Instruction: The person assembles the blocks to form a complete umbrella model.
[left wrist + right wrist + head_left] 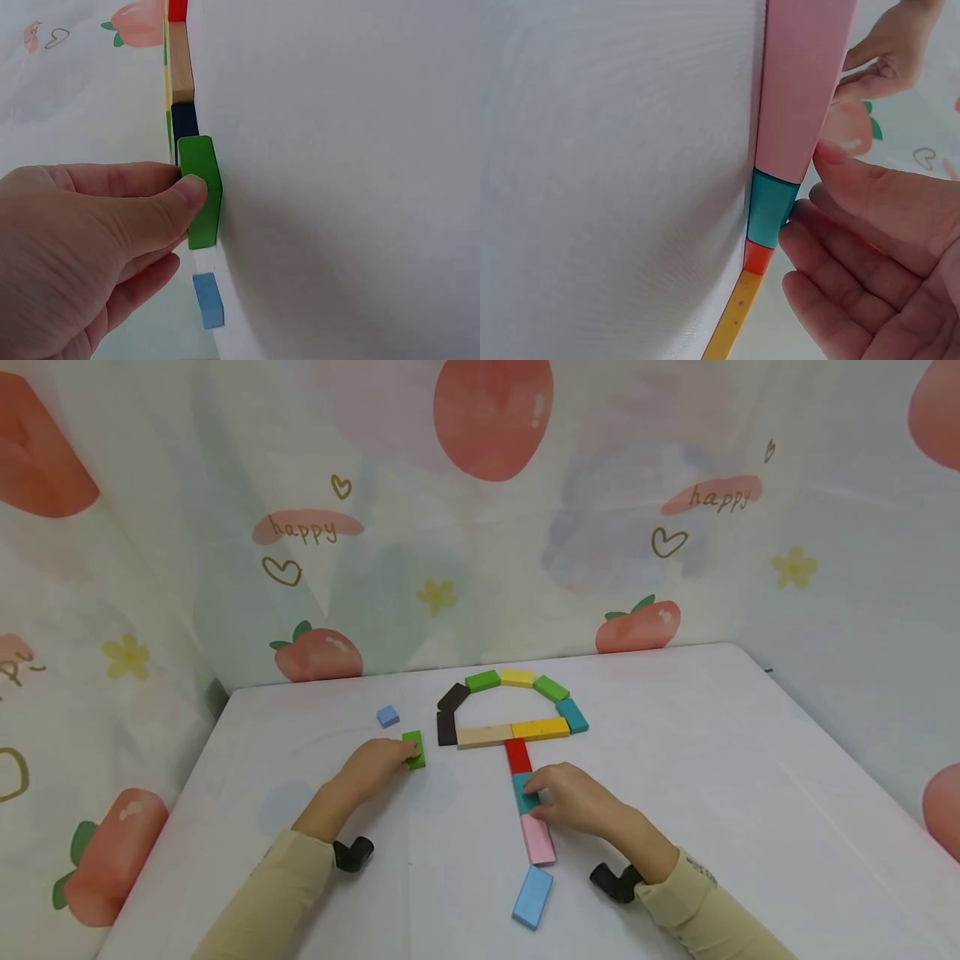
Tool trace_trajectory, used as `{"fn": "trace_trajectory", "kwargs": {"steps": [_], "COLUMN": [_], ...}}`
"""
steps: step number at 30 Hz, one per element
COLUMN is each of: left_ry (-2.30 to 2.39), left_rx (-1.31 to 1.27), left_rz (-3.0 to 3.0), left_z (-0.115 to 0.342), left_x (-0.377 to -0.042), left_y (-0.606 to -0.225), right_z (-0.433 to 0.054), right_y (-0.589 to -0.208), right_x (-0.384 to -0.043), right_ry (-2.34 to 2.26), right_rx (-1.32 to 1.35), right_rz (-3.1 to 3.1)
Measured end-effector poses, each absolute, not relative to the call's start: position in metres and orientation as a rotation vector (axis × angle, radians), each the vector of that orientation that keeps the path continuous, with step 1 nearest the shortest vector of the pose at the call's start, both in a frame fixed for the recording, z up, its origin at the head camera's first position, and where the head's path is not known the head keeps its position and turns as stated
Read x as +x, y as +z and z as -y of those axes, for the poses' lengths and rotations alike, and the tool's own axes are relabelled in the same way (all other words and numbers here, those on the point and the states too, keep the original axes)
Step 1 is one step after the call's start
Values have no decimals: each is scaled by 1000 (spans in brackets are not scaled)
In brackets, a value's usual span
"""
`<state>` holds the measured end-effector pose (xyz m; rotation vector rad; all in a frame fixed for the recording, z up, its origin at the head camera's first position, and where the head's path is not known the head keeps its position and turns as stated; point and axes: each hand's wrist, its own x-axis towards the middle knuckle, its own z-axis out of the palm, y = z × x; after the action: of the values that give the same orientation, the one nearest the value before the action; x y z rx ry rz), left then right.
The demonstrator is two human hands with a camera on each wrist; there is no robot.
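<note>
My left hand pinches a green block between thumb and fingers, at the left of the block figure. A small blue block lies just beyond that hand. My right hand is over the stem of the figure, its fingers loosely bent beside the teal block and the pink block. Whether those fingertips touch the blocks is hard to tell. Above the teal block in the head view is a red block; a light blue block lies slanted below the pink one.
A half ring of black, green, yellow and blue-green blocks closes onto a bar of a wooden block and a yellow-orange block. A printed cloth hangs behind the white table.
</note>
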<state>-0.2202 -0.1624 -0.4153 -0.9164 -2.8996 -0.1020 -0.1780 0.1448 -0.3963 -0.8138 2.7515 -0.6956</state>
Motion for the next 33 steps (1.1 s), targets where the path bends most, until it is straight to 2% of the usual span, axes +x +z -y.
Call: {"fn": "trace_trajectory", "kwargs": {"steps": [21,33], "left_ry": [395,423], "left_rx": [-959,-1020], "left_rz": [2778,2540], "left_z": [132,115], "left_x": [-181,-158], "left_y": [-412,-411], "right_z": [-144,-144], "right_y": [-397,-397], "right_x": [-179,-179], "right_ry": [-726,-727], "right_rx": [-799,-828], "right_rz": [-2737,-2742]}}
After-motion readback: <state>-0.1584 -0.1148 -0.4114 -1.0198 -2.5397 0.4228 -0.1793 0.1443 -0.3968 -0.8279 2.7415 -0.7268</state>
